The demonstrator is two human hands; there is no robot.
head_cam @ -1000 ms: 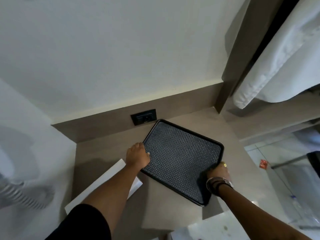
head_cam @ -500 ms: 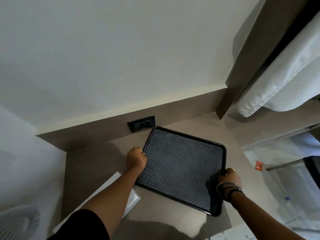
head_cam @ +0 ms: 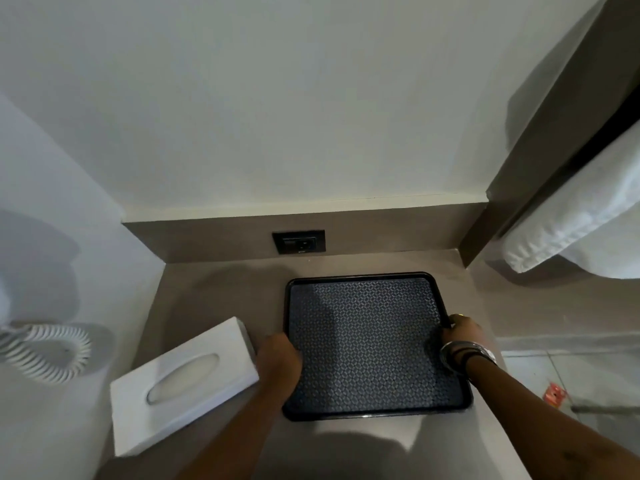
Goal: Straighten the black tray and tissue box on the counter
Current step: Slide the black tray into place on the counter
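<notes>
The black tray (head_cam: 367,299), with a patterned mat inside, lies on the brown counter (head_cam: 214,292), its edges square to the back wall. My left hand (head_cam: 278,358) grips the tray's left rim. My right hand (head_cam: 462,332), with bangles on the wrist, grips the right rim. The white tissue box (head_cam: 183,382) lies to the left of the tray at an angle, its oval opening facing up. It touches neither hand.
A black power socket (head_cam: 299,241) sits in the backsplash behind the tray. A white coiled cord (head_cam: 48,348) hangs on the left wall. White towels (head_cam: 571,220) hang at the right. A small red item (head_cam: 554,394) lies on the tiled floor.
Both hands have turned the tray from a tilted position to square with the wall. The view has shifted, and the whole tissue box now shows.
</notes>
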